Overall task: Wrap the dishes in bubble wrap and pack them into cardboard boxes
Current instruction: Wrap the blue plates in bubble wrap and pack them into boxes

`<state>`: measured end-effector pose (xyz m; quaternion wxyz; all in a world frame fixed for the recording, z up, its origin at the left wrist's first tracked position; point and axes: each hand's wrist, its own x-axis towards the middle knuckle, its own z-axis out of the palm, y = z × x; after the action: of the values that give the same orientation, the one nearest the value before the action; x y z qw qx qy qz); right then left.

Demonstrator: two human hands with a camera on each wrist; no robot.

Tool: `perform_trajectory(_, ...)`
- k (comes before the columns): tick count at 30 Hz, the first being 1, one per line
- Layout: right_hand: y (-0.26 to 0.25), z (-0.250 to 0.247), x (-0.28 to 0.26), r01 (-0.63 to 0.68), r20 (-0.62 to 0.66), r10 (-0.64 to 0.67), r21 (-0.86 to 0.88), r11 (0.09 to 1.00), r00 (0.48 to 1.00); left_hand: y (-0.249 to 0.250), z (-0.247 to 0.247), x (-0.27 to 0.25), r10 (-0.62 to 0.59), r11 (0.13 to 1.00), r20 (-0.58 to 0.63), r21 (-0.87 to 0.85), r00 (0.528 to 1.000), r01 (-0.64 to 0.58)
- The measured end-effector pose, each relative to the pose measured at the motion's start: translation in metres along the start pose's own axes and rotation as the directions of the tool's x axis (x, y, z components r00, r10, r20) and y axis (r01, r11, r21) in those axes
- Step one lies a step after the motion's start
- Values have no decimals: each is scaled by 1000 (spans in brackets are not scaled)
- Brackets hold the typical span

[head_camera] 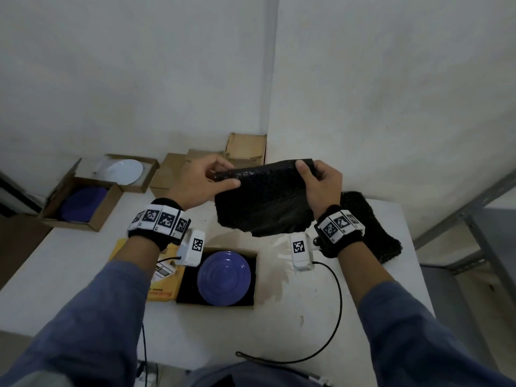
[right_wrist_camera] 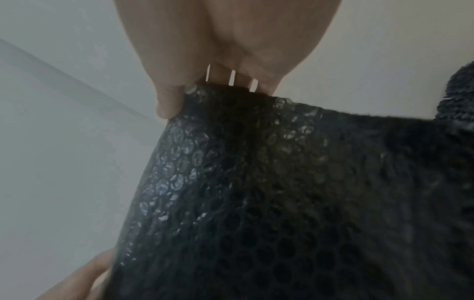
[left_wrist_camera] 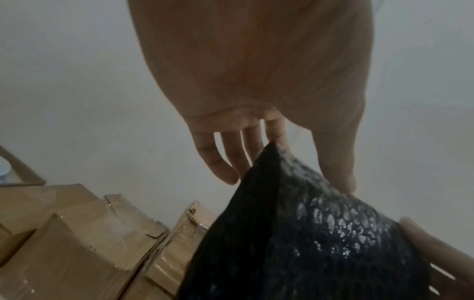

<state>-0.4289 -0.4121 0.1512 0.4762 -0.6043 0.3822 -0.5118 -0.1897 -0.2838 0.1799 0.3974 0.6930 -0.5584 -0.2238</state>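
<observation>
A sheet of black bubble wrap (head_camera: pixel 264 203) hangs in the air above the table, held by its top edge. My left hand (head_camera: pixel 206 178) pinches its left corner between thumb and fingers, and my right hand (head_camera: pixel 318 178) pinches its right corner. In the left wrist view the bubble wrap (left_wrist_camera: pixel 320 239) runs from my left hand (left_wrist_camera: pixel 295 154) down to the right. The right wrist view shows my right hand (right_wrist_camera: pixel 195 91) gripping the wrap (right_wrist_camera: pixel 282 192). Below, a blue plate (head_camera: pixel 224 278) lies in an open cardboard box (head_camera: pixel 255 275) lined with black.
More black bubble wrap (head_camera: pixel 371 227) lies on the white table (head_camera: pixel 321 317) at the right. At the back left stand an open box with a blue plate (head_camera: pixel 83 203), a box with a white plate (head_camera: pixel 125 171), and closed cardboard boxes (head_camera: pixel 245 146). A black cable (head_camera: pixel 335 303) loops near the front edge.
</observation>
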Motion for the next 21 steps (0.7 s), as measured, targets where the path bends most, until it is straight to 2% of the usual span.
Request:
perform_trajectory(3, -5, 6, -3, -9, -3, 9, 1, 1000, 1000, 10, 6, 1, 53, 996, 41, 72, 998, -56)
perform_trajectory(9, -12, 5, -1, -19, -20, 19, 36, 999, 1000, 21, 6, 7, 99, 992, 5, 72, 995, -99)
perform_trajectory(13, -12, -4, -2, -10, 65, 7, 47, 999, 998, 24, 3, 7, 100, 988, 44, 112, 994, -104)
perform_trajectory(15, -11, -6, -3, 0, 123, -2, 12, 1000, 992, 26, 1, 6, 98, 987, 31, 128, 995, -101)
perform_trajectory(17, -8, -6, -3, 10, 115, -6, -37, 999, 993, 25, -1, 6, 94, 983, 25, 159, 995, -96)
perform_trajectory(21, -4, -5, 0, 33, 84, -23, -115, 993, 996, 21, 3, 8, 94, 975, 119, 190, 988, -116)
